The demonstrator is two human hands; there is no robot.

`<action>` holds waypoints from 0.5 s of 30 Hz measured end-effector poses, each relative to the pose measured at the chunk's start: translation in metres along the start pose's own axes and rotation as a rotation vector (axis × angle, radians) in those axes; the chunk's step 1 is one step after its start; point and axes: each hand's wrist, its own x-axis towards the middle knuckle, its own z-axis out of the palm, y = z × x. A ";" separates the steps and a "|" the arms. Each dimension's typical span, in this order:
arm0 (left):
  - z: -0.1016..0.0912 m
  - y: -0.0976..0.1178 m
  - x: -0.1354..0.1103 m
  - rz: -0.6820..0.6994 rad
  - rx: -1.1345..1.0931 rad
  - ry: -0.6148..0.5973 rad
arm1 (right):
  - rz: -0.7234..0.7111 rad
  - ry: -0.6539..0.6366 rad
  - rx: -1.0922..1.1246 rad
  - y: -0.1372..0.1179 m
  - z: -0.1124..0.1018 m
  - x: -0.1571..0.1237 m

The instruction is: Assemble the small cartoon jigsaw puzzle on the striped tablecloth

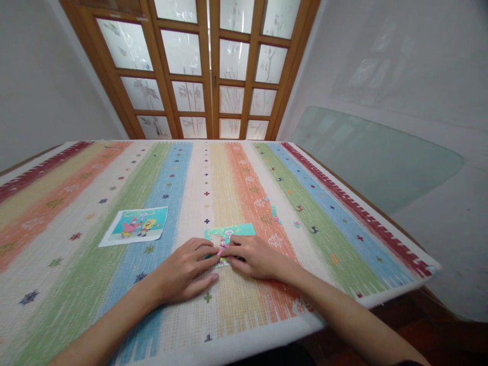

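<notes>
A small, partly assembled jigsaw puzzle point(246, 230) lies on the cloth in front of me, its teal top edge and a pale cartoon face showing. My left hand point(190, 269) rests flat at its left side, fingers stretched and thumb apart, fingertips touching the lower middle. From the right, my right hand point(253, 254) reaches in with fingertips pinched on a pinkish puzzle piece point(221, 251) at the same spot. Both hands hide much of the puzzle's lower part. To the left lies a printed picture sheet point(135, 225) with a pink and a yellow cartoon figure on teal.
Several loose teal and pink pieces point(275, 214) lie right of the puzzle, and a single piece point(296, 224) sits farther right. A striped cloth point(125, 284) covers the table. Beyond its far edge stand wooden glazed doors point(211, 81); a glass panel point(373, 152) leans on the right wall.
</notes>
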 end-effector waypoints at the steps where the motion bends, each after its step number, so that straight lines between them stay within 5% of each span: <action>1: 0.000 0.000 0.000 0.000 0.002 -0.002 | 0.003 -0.007 0.011 0.000 -0.001 0.000; 7: 0.001 -0.001 -0.001 0.008 0.015 0.009 | -0.009 -0.026 0.050 0.017 -0.017 -0.002; 15: 0.001 -0.003 -0.002 0.033 0.035 -0.013 | 0.457 0.074 -0.067 0.088 -0.079 -0.043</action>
